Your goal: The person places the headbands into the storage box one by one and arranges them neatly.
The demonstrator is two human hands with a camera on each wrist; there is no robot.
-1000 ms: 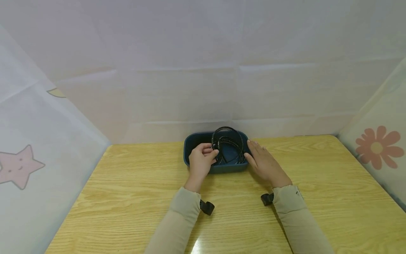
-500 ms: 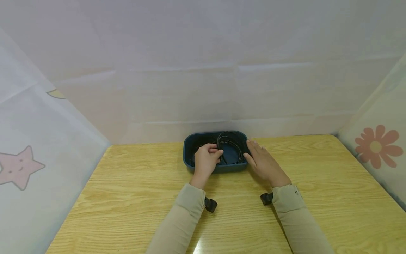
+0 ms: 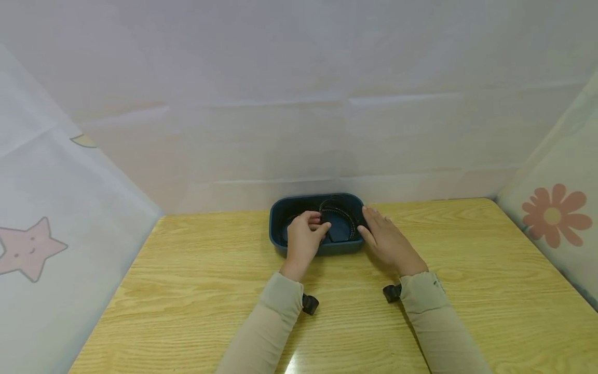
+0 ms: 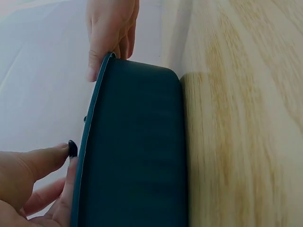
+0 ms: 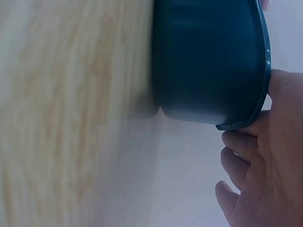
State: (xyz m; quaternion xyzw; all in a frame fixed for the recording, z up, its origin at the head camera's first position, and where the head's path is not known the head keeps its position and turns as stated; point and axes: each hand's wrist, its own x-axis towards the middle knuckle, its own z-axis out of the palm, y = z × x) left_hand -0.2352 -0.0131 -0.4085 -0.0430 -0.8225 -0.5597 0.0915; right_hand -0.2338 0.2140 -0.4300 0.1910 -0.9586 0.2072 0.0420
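A dark blue-green plastic storage box stands on the table against the back wall. Inside it, towards the right, lie thin black toothed hoops that look like headbands. My left hand reaches over the front rim, and its thumb and fingers pinch a black headband; in the left wrist view the dark headband end shows between thumb and finger. At the box's right end my right hand holds the rim, thumb over the edge and fingers along the outer wall. Most of the pinched headband is hidden by the hand.
The wood-grain table spreads out in front and to both sides. A pale cloth wall rises directly behind the box, with printed side cloths left and right. A black wrist camera sits on the left sleeve; another is on the right.
My left hand has moved slightly right, and the headband that stood above the rim has come down into the box among the others. The right hand has stayed at the box's right end.
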